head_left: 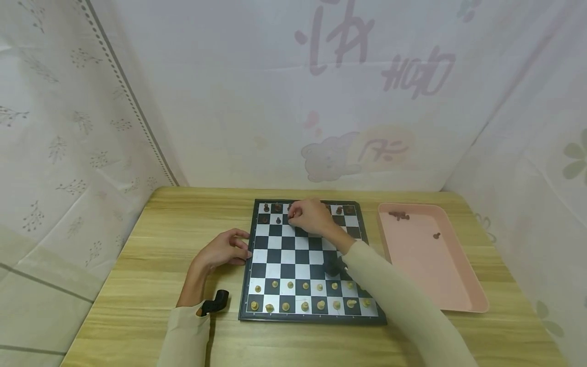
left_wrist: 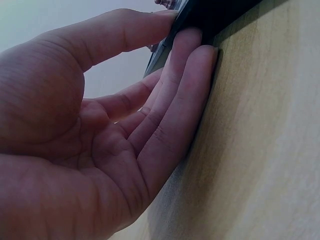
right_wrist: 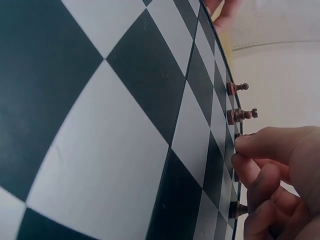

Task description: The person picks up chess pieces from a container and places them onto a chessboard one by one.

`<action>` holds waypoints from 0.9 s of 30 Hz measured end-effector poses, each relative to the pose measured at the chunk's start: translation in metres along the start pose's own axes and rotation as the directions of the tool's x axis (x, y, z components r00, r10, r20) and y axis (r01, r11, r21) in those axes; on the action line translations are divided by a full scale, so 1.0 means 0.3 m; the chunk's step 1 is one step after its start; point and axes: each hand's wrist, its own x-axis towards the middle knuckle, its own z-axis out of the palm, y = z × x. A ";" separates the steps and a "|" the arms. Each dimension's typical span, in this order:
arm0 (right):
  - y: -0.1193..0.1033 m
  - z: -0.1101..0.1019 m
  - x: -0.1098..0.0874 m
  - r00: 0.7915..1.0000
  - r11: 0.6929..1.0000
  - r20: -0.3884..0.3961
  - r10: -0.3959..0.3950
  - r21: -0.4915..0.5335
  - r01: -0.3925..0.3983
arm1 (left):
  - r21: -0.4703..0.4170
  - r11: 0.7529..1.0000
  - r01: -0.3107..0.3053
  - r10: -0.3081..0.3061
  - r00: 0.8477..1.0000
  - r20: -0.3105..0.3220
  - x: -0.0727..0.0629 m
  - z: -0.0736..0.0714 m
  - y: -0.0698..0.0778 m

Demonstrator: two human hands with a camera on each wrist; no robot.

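Note:
A black-and-white chessboard [head_left: 281, 257] lies on the wooden table. At its far side my right hand [head_left: 312, 216] reaches over the board and pinches a small dark red chess piece [right_wrist: 242, 135] between thumb and forefinger, mostly hidden by the fingers. Dark red pieces stand along the far row, and a dark pawn [head_left: 278, 220] stands just left of that hand. Beside the board's left edge is my left hand [head_left: 225, 248], fingers loosely extended. In the left wrist view its thumb and fingertips meet the black board rim [left_wrist: 181, 22].
To the right, a pink tray [head_left: 419, 255] holds several dark pieces [head_left: 400, 215] and a separate dark piece [head_left: 436, 235]. Two rows of cream pieces [head_left: 304, 306] stand on the board's near side. A white printed curtain [head_left: 238, 102] hangs behind the table [head_left: 192, 209].

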 end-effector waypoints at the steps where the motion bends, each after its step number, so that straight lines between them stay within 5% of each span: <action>1: -0.002 0.001 -0.001 1.000 1.000 -0.002 0.001 -0.010 -0.001 | -0.001 1.000 0.001 -0.001 1.000 0.002 0.001 0.001 -0.001; 13: 0.001 -0.010 -0.013 1.000 1.000 0.001 0.019 -0.015 -0.019 | 0.006 1.000 -0.003 0.003 1.000 0.007 0.006 0.007 0.000; 27: 0.087 -0.172 -0.135 0.990 0.991 -0.098 0.105 0.090 -0.096 | 0.013 1.000 -0.003 0.003 1.000 0.002 -0.005 0.000 0.002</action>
